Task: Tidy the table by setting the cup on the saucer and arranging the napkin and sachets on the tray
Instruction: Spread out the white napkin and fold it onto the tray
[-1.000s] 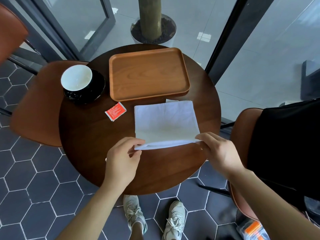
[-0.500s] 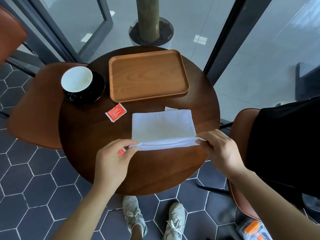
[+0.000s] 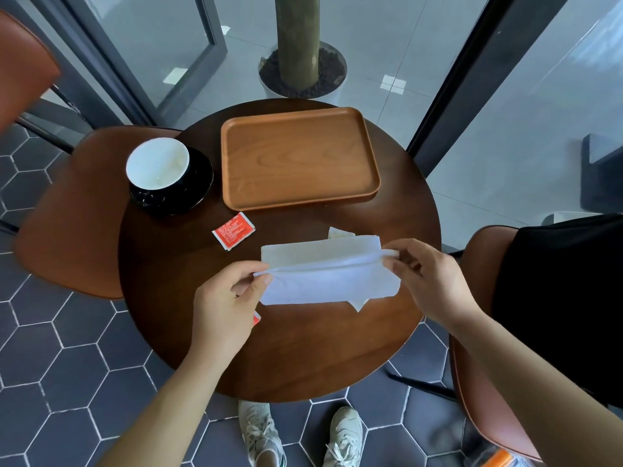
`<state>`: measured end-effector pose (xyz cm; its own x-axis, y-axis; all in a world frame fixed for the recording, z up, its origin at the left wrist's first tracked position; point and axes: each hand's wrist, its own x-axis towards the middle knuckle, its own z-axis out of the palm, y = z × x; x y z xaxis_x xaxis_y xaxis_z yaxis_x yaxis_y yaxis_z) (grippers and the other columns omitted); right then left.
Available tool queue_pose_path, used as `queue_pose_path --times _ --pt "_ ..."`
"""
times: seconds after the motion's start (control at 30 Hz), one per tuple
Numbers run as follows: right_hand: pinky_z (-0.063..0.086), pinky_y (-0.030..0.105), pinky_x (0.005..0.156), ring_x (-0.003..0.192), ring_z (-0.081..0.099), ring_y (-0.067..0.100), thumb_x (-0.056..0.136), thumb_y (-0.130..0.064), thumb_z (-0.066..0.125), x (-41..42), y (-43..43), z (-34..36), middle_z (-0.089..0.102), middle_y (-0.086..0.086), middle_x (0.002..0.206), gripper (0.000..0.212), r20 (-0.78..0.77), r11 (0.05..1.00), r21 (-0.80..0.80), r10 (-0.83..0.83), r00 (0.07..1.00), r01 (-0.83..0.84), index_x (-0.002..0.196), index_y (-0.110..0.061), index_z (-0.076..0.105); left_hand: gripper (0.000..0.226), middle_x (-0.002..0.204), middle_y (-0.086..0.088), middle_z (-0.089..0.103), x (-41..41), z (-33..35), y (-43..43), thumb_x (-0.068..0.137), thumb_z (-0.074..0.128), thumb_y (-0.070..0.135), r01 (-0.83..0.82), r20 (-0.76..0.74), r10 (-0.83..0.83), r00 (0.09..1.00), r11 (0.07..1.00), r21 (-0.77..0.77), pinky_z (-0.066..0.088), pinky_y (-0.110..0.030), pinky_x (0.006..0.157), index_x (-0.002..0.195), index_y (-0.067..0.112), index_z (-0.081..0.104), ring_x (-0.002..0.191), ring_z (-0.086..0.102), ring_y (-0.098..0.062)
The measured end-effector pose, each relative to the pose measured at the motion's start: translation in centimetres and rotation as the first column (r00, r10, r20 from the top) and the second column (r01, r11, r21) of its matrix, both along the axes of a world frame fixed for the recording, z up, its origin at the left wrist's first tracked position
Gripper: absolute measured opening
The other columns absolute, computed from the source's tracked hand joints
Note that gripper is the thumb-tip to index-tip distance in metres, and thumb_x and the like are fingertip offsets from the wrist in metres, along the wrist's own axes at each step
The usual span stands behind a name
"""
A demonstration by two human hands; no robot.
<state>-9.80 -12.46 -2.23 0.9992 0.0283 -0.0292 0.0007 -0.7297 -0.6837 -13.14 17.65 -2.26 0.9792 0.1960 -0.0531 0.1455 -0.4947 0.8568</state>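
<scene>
I hold a white napkin lifted off the round table, folded over along a ridge. My left hand pinches its left end and my right hand pinches its right end. A red sachet lies flat between the cup and the napkin. A second red sachet peeks out under my left hand. A pale sachet shows behind the napkin's far edge. The empty wooden tray lies at the table's far side. The white-lined black cup stands on its black saucer at the far left.
The dark round table stands between brown chairs, one on the left and one on the right. A potted tree trunk stands behind glass beyond the table. My shoes rest on the hexagon-tiled floor.
Both hands have drawn the napkin's near edge up and toward the far side, folding it over. The napkin is lifted and looks narrower than before.
</scene>
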Motion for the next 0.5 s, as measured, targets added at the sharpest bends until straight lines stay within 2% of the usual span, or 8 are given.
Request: queue_pose_path --times 0.07,0.1,0.2,0.27,0.4,0.5 --pt "0.041 0.009 0.064 0.075 0.061 0.004 0.094 -0.028 0.068 1.4 0.4 -0.3 0.066 -0.012 0.079 0.012 -0.021 1.0 -0.012 -0.008 1.0 0.008 0.103 -0.02 0.071 0.015 0.094 0.025 0.069 1.0 -0.4 -0.1 0.089 0.073 0.019 -0.036 -0.035 0.035 0.999 0.999 -0.006 0.05 -0.004 0.069 0.102 0.027 0.073 0.092 0.066 0.011" --pt "0.043 0.012 0.063 0.074 0.061 0.006 0.095 -0.029 0.067 2.0 0.6 -0.5 0.065 -0.012 0.077 0.012 -0.036 1.0 -0.017 -0.008 0.999 0.008 0.1 -0.019 0.071 0.014 0.093 0.025 0.069 1.5 -0.6 -0.2 0.089 0.072 0.02 -0.057 -0.055 0.057 0.997 0.998 -0.006 0.051 -0.006 0.07 0.101 0.029 0.073 0.092 0.066 0.01" --pt "0.053 0.035 0.069 0.076 0.064 0.019 0.096 -0.028 0.065 3.9 1.1 -1.3 0.07 -0.001 0.08 0.016 -0.074 0.998 -0.063 0.006 0.997 -0.01 0.099 -0.013 0.07 0.011 0.094 0.017 0.072 3.2 -1.5 -0.4 0.09 0.071 0.02 -0.104 -0.094 0.103 0.99 0.994 -0.011 0.054 -0.018 0.076 0.1 0.025 0.074 0.09 0.068 0.002" --pt "0.055 0.042 0.071 0.08 0.065 0.023 0.097 -0.026 0.064 4.8 1.4 -1.8 0.071 0.003 0.084 0.016 -0.084 0.996 -0.087 0.016 0.996 -0.023 0.1 -0.011 0.069 0.012 0.095 0.011 0.074 4.1 -2.1 -0.6 0.092 0.07 0.019 -0.106 -0.099 0.109 0.989 0.994 0.027 0.053 -0.021 0.077 0.102 0.02 0.075 0.09 0.068 -0.003" --pt "0.055 0.043 0.071 0.083 0.064 0.025 0.096 -0.023 0.064 5.6 1.6 -2.8 0.07 0.005 0.088 0.015 -0.079 0.986 -0.164 0.025 0.997 -0.037 0.106 -0.013 0.069 0.015 0.094 0.002 0.075 5.3 -3.3 -1.0 0.093 0.069 0.021 -0.088 -0.071 0.102 0.992 0.979 0.183 0.048 -0.018 0.068 0.105 0.014 0.074 0.084 0.067 -0.009" --pt "0.054 0.04 0.068 0.085 0.06 0.024 0.094 -0.023 0.064 5.7 1.7 -3.3 0.066 0.0 0.087 0.015 -0.062 0.973 -0.228 0.012 0.998 -0.026 0.106 -0.015 0.068 0.018 0.098 -0.002 0.075 5.9 -3.9 -1.4 0.095 0.066 0.023 -0.027 -0.072 0.053 0.996 0.948 0.317 0.054 -0.031 0.072 0.108 0.013 0.073 0.089 0.069 -0.018"
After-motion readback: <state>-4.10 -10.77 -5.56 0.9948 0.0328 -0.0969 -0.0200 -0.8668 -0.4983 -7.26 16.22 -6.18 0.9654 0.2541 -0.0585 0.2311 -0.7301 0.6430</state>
